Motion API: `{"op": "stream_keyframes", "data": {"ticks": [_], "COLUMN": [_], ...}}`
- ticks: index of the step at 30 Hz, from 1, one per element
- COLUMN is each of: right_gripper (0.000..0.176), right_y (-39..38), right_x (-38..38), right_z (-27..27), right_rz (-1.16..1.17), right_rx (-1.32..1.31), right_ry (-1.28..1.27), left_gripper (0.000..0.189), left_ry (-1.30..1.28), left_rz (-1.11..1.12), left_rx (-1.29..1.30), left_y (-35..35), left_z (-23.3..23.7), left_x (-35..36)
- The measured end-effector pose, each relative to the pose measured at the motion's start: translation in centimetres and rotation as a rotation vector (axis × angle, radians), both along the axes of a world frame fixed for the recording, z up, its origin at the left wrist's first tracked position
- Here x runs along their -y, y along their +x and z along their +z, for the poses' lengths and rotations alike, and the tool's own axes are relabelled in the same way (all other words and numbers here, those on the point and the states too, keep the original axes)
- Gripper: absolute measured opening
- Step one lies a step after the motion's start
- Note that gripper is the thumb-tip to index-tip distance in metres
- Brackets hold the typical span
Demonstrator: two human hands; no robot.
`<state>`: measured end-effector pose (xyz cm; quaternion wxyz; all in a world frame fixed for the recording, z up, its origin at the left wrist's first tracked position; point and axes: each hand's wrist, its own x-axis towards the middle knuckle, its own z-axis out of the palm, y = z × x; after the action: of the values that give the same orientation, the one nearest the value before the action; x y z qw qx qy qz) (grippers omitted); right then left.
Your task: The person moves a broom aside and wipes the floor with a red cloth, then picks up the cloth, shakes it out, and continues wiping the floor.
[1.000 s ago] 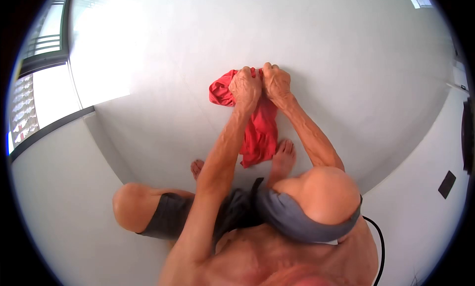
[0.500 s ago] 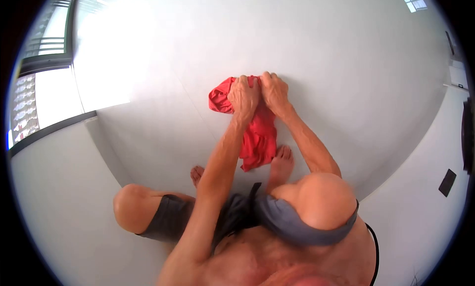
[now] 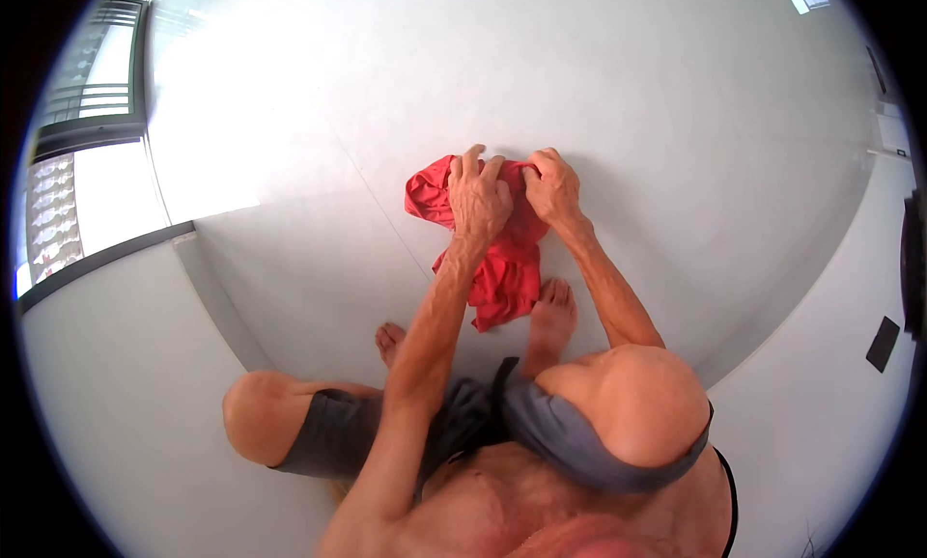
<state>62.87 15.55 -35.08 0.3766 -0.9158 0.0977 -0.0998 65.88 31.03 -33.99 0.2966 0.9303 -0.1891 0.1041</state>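
A crumpled red cloth garment [image 3: 505, 278] lies on the pale floor between my feet and reaches out past them. Its exact kind does not show in these folds. My left hand [image 3: 478, 199] is on its upper part, fingers bent and a little apart, with cloth gathered under them. Close by on the right, my right hand [image 3: 555, 188] pinches the garment's upper right edge between thumb and fingers. A loose bunched part sticks out left of my left hand. The lower end rests in folds beside my right foot [image 3: 553, 319]. My palms hide some of the cloth.
My left foot [image 3: 389, 340] stands on the smooth floor [image 3: 657, 95]. Both bent knees, in grey shorts [image 3: 579, 437], frame my arms. A low wall [image 3: 126, 336] runs along the left under a window [image 3: 92, 70]. A dark rectangular plate [image 3: 882, 344] is at the right.
My hands have moved slightly apart, the right one shifting right and down. The left hand's fingers have loosened and spread. More of the garment's top edge shows between them.
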Motion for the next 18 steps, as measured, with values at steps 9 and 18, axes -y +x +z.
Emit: {"op": "stream_keyframes", "data": {"ticks": [9, 18], "right_gripper": [0.020, 0.025], "right_y": [-2.7, 1.4], "right_x": [-0.5, 0.0], "right_z": [-0.7, 2.3], "right_rz": [-0.184, 0.064], "right_rx": [-0.200, -0.364], "right_ry": [0.614, -0.141], "left_gripper": [0.023, 0.036], "left_ry": [-0.043, 0.044], "left_rz": [-0.100, 0.129], "left_rx": [-0.410, -0.314], "left_y": [-1.1, 0.3], "left_z": [-0.4, 0.9], "left_x": [-1.8, 1.1]}}
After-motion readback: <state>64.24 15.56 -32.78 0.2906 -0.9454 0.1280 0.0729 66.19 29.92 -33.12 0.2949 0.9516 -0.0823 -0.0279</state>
